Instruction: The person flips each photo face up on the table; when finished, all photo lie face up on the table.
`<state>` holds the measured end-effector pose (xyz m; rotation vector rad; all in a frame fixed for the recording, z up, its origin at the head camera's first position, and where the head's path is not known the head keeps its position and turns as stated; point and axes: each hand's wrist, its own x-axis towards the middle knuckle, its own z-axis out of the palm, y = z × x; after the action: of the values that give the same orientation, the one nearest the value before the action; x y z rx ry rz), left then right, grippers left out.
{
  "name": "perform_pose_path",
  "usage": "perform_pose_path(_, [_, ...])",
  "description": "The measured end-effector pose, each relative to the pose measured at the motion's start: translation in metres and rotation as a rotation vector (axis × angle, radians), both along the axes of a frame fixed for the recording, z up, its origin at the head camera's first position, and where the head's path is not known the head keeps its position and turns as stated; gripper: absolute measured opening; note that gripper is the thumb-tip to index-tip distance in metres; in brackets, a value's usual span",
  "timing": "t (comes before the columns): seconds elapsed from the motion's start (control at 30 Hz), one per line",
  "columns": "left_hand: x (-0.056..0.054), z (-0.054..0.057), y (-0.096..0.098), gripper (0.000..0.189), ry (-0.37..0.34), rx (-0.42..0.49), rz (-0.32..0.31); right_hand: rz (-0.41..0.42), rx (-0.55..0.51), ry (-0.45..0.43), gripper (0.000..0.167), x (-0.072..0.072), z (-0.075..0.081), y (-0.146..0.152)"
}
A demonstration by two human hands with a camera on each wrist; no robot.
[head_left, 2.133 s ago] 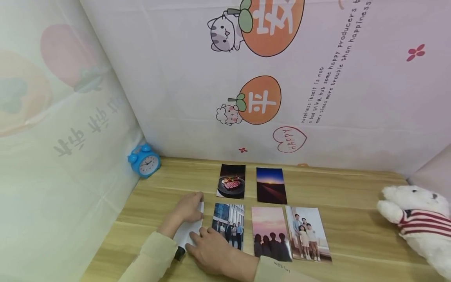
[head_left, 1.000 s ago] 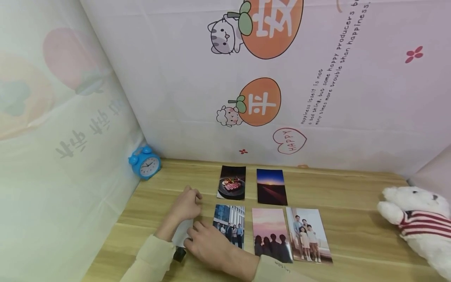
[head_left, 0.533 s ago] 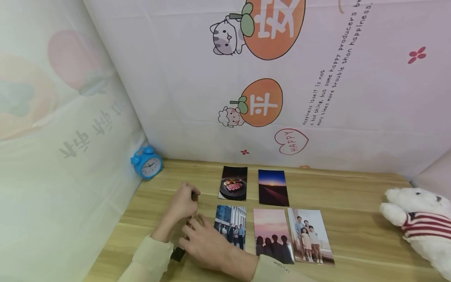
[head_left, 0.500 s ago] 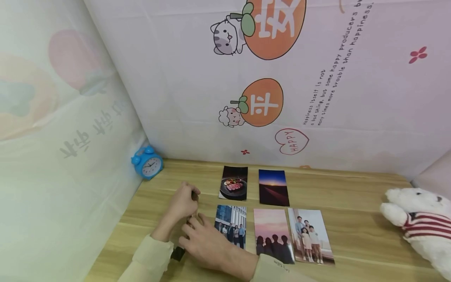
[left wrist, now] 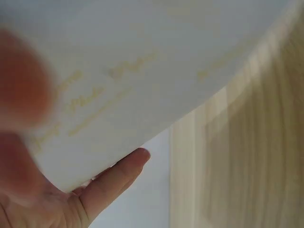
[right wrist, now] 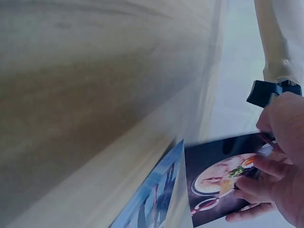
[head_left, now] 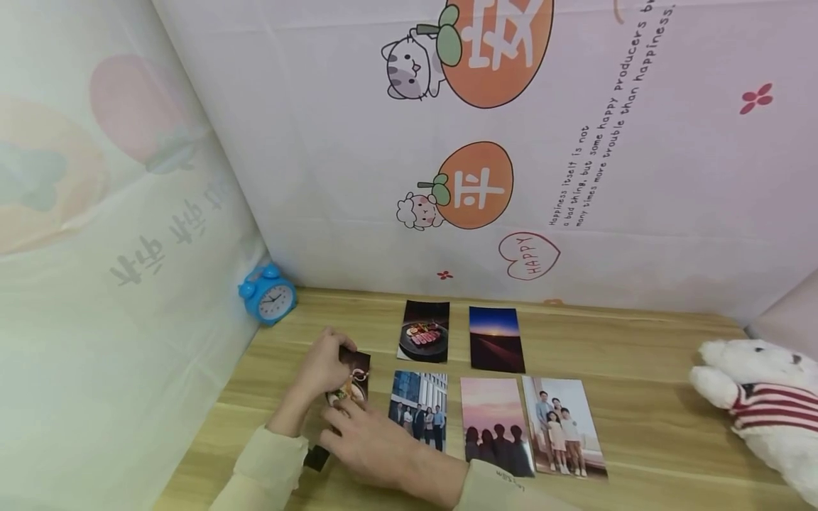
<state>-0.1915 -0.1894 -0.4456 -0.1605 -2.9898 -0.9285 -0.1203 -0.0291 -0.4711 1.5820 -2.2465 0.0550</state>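
Observation:
In the head view a photo print (head_left: 359,369) of a bowl of food stands tilted between my two hands, picture side showing. My left hand (head_left: 322,367) grips its upper left part with curled fingers. At the lower edge, my right hand (head_left: 377,441) holds it with bent fingers. The left wrist view shows the print's white back (left wrist: 142,95) with faint yellow lettering. The right wrist view shows fingers (right wrist: 259,187) lying over the print's dark picture face (right wrist: 209,164); the hands overlap there. Part of the picture is hidden by the hands.
Just right lies an office group photo (head_left: 418,411), then a pink-sky silhouette photo (head_left: 493,422) and a family photo (head_left: 562,426). Behind are a steak photo (head_left: 424,331) and a sunset photo (head_left: 496,339). A blue alarm clock (head_left: 267,294) and a white plush bear (head_left: 760,397) flank the wooden table (head_left: 652,369).
Earlier the print showed its white back; half a second ago it was nearly edge-on, and now its food picture shows. My left hand has shifted slightly up and left; the other photos stay put.

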Motion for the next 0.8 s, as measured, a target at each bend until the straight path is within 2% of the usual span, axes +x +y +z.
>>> perform_pose_path(0.13, [-0.003, -0.011, -0.006, 0.037, 0.057, -0.05, -0.064, 0.013, 0.0, -0.058, 0.023, 0.0, -0.002, -0.001])
perform_pose_path(0.23, [-0.005, -0.021, -0.01, 0.034, 0.074, -0.086, -0.099, -0.013, 0.045, -0.106, 0.029, 0.0, -0.003, -0.001])
perform_pose_path(0.43, [-0.007, -0.039, -0.017, 0.03, 0.079, -0.126, -0.098, -0.077, 0.209, -0.177, 0.044, -0.002, -0.007, 0.002])
perform_pose_path(0.57, [-0.009, -0.047, -0.021, 0.028, 0.102, -0.147, -0.095, -0.096, 0.234, -0.208, 0.042, -0.004, -0.012, 0.003])
perform_pose_path(0.8, [-0.012, -0.054, -0.024, 0.03, 0.104, -0.192, -0.113, -0.101, 0.292, -0.313, 0.037, -0.005, -0.019, 0.004])
